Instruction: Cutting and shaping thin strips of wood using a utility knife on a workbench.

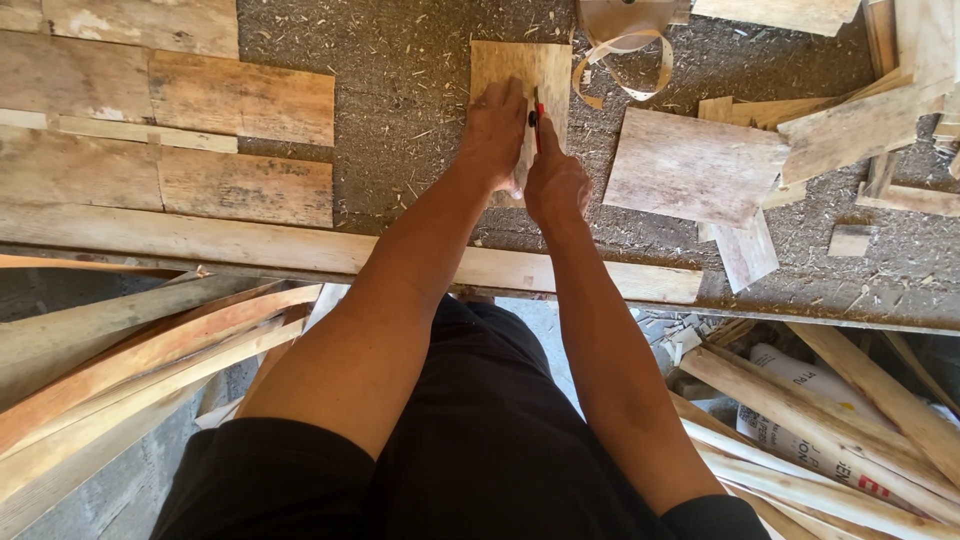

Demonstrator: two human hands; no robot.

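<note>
Black cloth of the person's clothing fills the nearest part of the view, with pale wooden slats (130,380) leaning below the bench edge on the left and more strips (830,440) over a printed white sack (800,400) on the right; whether the sack holds anything cannot be told. Past a long plank (250,245) along the near edge, both arms reach over the sawdust-covered bench (400,100). The left hand (492,135) lies flat, fingers spread, pressing down on a small square plywood piece (520,75) that sits out at mid-bench. The right hand (556,185) is closed in a grip on a red and black pencil (537,120), its tip on the plywood just beside the left fingers. Marking well here likely calls for firm, even pressure so the piece does not slide. Farther off lie board offcuts (695,165) and a curl of edge banding (625,60). No open container shows.
</note>
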